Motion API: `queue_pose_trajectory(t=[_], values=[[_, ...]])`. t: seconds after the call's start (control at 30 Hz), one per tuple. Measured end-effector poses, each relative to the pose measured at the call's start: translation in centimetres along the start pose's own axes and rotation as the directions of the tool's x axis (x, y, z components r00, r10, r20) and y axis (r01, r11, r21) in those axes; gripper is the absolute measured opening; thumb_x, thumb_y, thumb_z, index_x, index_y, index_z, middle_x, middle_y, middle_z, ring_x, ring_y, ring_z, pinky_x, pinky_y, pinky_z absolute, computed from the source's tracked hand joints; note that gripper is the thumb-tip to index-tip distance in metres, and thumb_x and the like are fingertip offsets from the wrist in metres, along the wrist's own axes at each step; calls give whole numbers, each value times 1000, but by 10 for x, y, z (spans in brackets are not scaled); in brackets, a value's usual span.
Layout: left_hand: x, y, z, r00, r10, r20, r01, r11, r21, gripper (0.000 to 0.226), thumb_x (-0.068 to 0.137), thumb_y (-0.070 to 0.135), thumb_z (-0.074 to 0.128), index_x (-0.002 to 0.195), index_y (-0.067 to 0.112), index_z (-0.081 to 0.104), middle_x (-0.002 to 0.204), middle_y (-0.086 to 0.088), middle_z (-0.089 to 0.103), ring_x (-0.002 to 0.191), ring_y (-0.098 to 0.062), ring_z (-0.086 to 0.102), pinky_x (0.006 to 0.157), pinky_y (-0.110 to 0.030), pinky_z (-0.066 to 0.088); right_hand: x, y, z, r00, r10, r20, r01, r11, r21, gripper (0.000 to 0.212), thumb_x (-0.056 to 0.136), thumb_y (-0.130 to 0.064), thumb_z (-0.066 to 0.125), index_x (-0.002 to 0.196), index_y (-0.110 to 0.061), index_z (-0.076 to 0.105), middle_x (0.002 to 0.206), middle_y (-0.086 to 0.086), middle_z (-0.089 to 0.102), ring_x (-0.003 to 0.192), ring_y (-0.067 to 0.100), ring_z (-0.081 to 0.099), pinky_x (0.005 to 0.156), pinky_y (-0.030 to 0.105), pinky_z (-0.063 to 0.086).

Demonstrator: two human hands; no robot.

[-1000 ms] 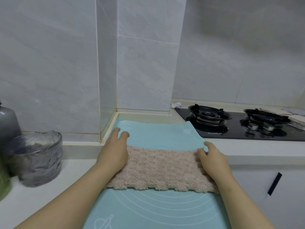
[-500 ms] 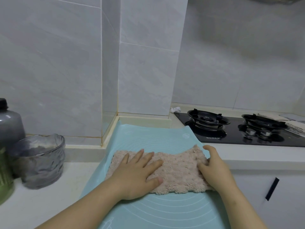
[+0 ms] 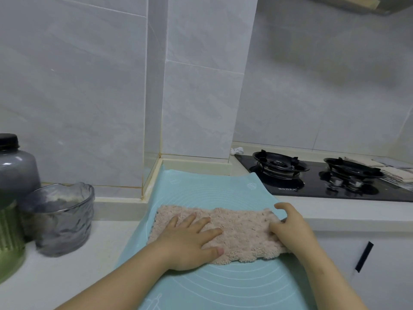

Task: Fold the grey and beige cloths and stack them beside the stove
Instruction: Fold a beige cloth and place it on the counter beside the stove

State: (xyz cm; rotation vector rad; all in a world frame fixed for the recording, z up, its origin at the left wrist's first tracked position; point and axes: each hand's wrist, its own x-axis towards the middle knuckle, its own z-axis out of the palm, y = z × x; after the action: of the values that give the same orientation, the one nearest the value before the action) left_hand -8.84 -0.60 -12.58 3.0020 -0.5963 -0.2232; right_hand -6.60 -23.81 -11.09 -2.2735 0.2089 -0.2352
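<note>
White counter [image 3: 67,276] with teal mat [image 3: 201,198], glass bowl [image 3: 60,220], grey jar [image 3: 15,166], black stove [image 3: 312,186]

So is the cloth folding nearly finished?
Partly. The beige cloth already looks folded into a long strip on the blue mat. Right now the left hand presses it flat while the right hand grips its end, probably for another fold. It isn't yet stacked beside the stove, and I can't clearly pick out the grey cloth.

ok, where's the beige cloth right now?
Head view, low centre: the beige cloth lies on the teal mat, left of the stove, with the left hand flat on it and the right hand holding its right edge.
</note>
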Motion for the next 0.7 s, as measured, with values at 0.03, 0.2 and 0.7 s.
queue_pose_trajectory(t=[0.03, 0.2, 0.7], values=[[-1, 0, -1, 999, 2, -49, -4, 999, -34, 57, 92, 63, 19, 145, 47, 6, 158, 12, -4, 145, -14, -9, 116, -45, -7, 1, -7, -2, 1000, -8, -9, 8, 999, 47, 55, 78, -3, 53, 128, -24, 43, 71, 7, 67, 66, 21, 61, 61, 33, 51], [-6, -11, -25, 857, -378, -351, -56, 608, -792, 38, 97, 47, 33, 132, 35, 41, 129, 2, 54, 106, -13, 55, 90, -29, 40, -5, -65, -4, 993, -110, -42, 117, 963, 243, 44, 84, -8, 58, 124, -22, 49, 81, 3, 58, 67, 17, 55, 59, 29, 46], [-12, -45, -33, 919, -385, -84, 27, 276, -961, 35, 86, -4, 57, 102, 27, 65, 121, -5, 55, 101, -19, 55, 82, -27, 44, -18, -74, 67, 980, -198, -8, 187, 910, 371, 8, 86, -17, 60, 86, -24, 62, 94, -4, 64, 78, 9, 58, 62, 19, 42]])
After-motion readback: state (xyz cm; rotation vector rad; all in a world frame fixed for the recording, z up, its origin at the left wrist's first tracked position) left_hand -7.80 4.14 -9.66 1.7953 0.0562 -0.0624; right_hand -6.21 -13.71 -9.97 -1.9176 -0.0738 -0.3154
